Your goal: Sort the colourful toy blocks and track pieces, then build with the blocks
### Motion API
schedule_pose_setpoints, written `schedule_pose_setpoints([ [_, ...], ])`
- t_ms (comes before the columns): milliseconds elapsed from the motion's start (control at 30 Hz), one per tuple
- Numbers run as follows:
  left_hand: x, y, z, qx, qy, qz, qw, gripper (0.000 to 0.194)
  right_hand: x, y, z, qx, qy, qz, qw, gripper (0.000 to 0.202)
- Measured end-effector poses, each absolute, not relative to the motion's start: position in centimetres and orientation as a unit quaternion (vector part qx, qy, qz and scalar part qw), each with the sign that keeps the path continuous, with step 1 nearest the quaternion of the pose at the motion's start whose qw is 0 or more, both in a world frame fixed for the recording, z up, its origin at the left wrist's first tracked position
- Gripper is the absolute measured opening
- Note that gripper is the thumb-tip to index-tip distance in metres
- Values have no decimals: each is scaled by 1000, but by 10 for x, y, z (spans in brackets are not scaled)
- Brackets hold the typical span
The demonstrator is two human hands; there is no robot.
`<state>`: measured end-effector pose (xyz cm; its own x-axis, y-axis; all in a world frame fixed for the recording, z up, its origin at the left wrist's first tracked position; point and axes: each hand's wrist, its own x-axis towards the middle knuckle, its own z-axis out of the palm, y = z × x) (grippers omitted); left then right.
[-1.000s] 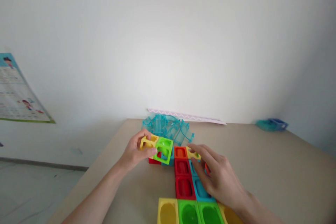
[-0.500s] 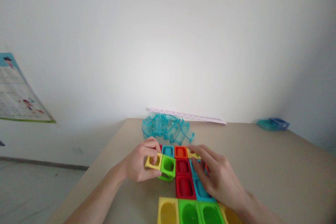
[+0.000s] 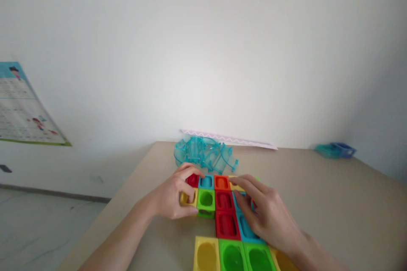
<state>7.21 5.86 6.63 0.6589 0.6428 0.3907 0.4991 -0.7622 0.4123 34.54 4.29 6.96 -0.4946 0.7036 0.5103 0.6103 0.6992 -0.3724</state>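
Observation:
My left hand (image 3: 173,190) is closed around a yellow toy block (image 3: 191,195), a finger dipping into its round hollow and the thumb low on its near side. Against that block's right side is a green block (image 3: 206,199), beside a red block (image 3: 224,200) of the block layout. Curled over the layout's right part, my right hand (image 3: 263,203) has its fingertips at a yellow block (image 3: 234,186) and its thumb by a blue block (image 3: 238,201); it partly covers them. Behind the left fingers sits another red block (image 3: 191,180), alongside a blue (image 3: 206,181) and an orange one (image 3: 221,182).
Nearer me is a row with a yellow block (image 3: 206,254), green blocks (image 3: 233,256) and more yellow. Clear teal track pieces (image 3: 205,152) lie behind the layout. A pale paper strip (image 3: 229,139) rests along the wall; blue and teal pieces (image 3: 337,150) are far right on the table (image 3: 318,203).
My left hand has brought the yellow and green blocks from a tilt to level, up against the red blocks. The right hand keeps its place on the layout. The view has shifted slightly.

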Motion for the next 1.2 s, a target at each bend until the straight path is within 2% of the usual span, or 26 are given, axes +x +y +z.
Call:
schedule_pose_setpoints([
  [133,72,58,66,887,338,267,168,26,343,44,69,-372,-863,70,336,28],
  [267,71,59,63,882,353,245,192,68,344,44,71,-366,-864,53,342,25],
  [367,70,61,61,889,361,215,183,76,352,50,73,-373,-863,26,341,24],
  [667,77,53,65,901,371,172,145,75,385,84,69,-454,-824,-22,339,22],
  [800,82,52,65,906,364,182,115,70,381,86,67,-403,-863,4,304,20],
  [900,88,49,69,906,341,228,102,56,375,86,63,-341,-898,28,277,19],
  [1033,102,36,75,902,278,296,148,42,373,87,59,-325,-907,36,265,22],
  [1200,126,15,70,915,188,264,242,51,370,78,70,-295,-918,35,262,23],
])
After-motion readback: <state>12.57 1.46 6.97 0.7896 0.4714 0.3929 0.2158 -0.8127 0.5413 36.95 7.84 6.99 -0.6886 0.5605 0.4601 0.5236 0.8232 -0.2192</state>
